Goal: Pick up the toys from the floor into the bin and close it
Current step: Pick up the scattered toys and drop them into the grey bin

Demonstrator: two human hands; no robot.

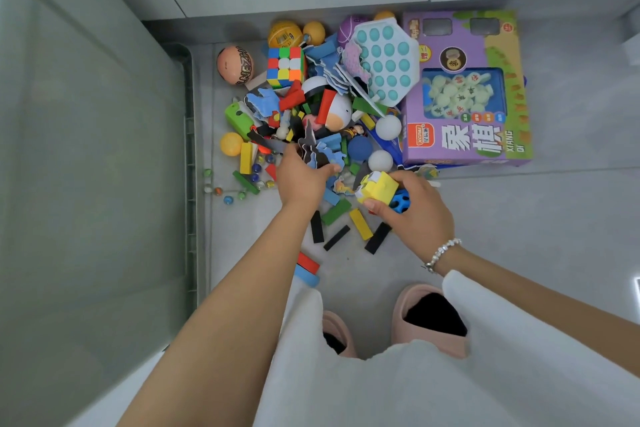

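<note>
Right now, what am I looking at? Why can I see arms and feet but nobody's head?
The camera sits on a person's head and looks down, so you see what they see: their own two arms, and their feet in pink slippers at the bottom. There is only this one picture. On the grey floor lies a big pile of toys: a colour cube, balls, marbles, flat coloured blocks, a teal bubble popper and a purple game box. The right hand, with a bead bracelet, is gripping a yellow toy. The left hand is reaching into the pile and closing on some flat cut-out pieces. The grey-green thing on the left looks like the bin.
</note>
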